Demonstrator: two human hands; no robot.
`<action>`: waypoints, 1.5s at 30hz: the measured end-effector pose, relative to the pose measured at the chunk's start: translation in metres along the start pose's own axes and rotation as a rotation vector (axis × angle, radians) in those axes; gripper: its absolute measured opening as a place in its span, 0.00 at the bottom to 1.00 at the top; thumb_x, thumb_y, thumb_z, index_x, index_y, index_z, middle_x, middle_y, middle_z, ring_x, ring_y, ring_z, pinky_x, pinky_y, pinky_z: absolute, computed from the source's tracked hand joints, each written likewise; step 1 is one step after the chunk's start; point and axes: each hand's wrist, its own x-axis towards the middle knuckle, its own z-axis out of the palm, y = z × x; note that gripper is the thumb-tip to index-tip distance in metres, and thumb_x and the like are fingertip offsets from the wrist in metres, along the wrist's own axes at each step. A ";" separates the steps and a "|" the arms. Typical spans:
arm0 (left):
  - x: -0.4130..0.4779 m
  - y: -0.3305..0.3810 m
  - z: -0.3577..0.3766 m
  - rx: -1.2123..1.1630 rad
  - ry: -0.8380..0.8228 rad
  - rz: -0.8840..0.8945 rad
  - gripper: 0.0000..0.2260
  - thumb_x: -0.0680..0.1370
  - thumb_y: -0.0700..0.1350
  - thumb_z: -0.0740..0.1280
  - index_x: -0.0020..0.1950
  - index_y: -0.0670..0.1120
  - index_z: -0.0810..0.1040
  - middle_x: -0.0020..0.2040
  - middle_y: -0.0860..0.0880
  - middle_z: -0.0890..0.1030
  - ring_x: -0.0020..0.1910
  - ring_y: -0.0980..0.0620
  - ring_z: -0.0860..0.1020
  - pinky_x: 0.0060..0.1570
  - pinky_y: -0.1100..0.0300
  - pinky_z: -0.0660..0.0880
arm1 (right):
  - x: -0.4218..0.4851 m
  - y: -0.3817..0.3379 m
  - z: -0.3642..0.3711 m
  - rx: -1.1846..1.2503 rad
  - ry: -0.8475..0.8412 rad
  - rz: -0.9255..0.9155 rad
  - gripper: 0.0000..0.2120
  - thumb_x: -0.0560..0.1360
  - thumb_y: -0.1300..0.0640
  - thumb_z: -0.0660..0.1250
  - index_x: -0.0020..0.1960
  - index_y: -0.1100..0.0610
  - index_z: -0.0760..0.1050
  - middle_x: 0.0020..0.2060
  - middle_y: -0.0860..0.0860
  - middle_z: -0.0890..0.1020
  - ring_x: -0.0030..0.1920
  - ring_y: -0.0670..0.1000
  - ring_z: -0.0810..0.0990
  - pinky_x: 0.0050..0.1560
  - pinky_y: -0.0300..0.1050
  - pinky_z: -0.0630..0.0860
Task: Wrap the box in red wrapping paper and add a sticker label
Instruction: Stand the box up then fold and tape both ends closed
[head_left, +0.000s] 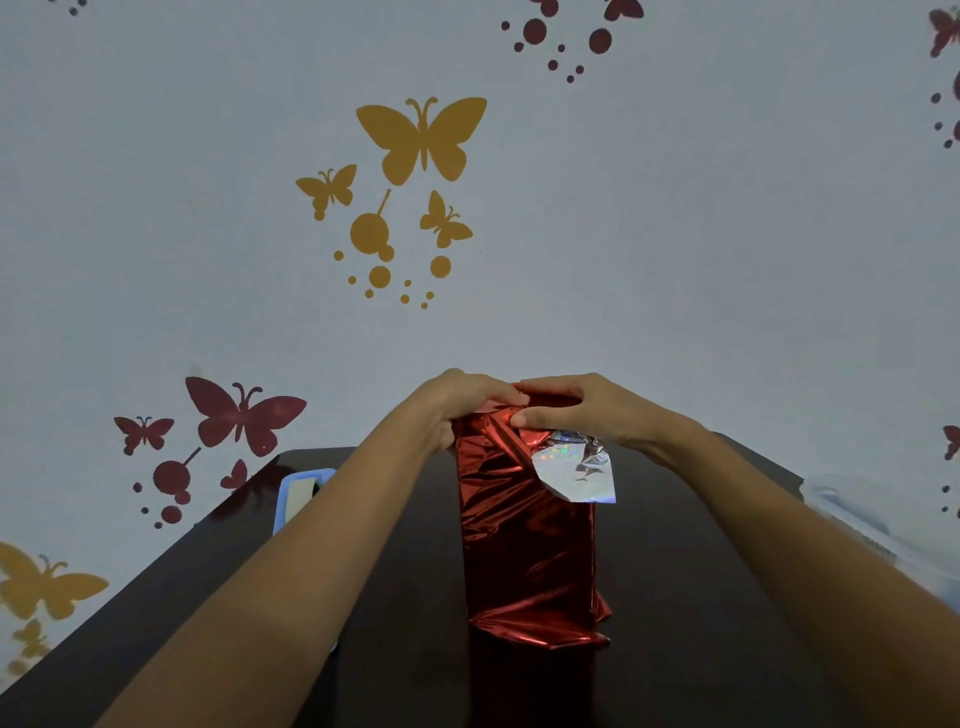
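Observation:
A tall box wrapped in shiny red wrapping paper stands upright on the dark table in the middle of the view. Both hands press on the paper at its top end. My left hand grips the top from the left side. My right hand pinches the fold from the right, thumb on the front. A loose flap showing the paper's silver underside hangs below my right hand. The box itself is hidden under the paper. No sticker label is visible.
A light blue tray holding a pale object sits at the table's left edge, partly behind my left forearm. A clear plastic item lies at the right edge. Behind the table is a wall with butterfly decals.

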 end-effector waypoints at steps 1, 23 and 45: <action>-0.001 0.000 0.001 0.000 0.019 0.010 0.17 0.70 0.39 0.73 0.56 0.37 0.77 0.38 0.42 0.82 0.31 0.47 0.81 0.39 0.54 0.80 | 0.002 0.001 0.000 -0.022 -0.001 0.007 0.26 0.68 0.45 0.73 0.64 0.49 0.75 0.53 0.42 0.81 0.54 0.41 0.79 0.59 0.38 0.73; -0.075 -0.147 -0.121 0.405 0.510 -0.155 0.19 0.74 0.52 0.70 0.45 0.34 0.80 0.44 0.39 0.81 0.38 0.46 0.79 0.36 0.56 0.76 | 0.000 -0.002 -0.002 -0.109 0.030 0.067 0.38 0.64 0.38 0.72 0.70 0.51 0.69 0.67 0.47 0.73 0.67 0.48 0.70 0.71 0.48 0.63; -0.086 -0.115 -0.127 -0.060 0.475 -0.296 0.06 0.75 0.47 0.70 0.45 0.46 0.77 0.41 0.51 0.79 0.39 0.56 0.77 0.41 0.57 0.73 | -0.011 -0.011 0.005 -0.048 0.038 0.043 0.26 0.70 0.45 0.70 0.66 0.50 0.73 0.49 0.45 0.77 0.49 0.46 0.76 0.50 0.39 0.69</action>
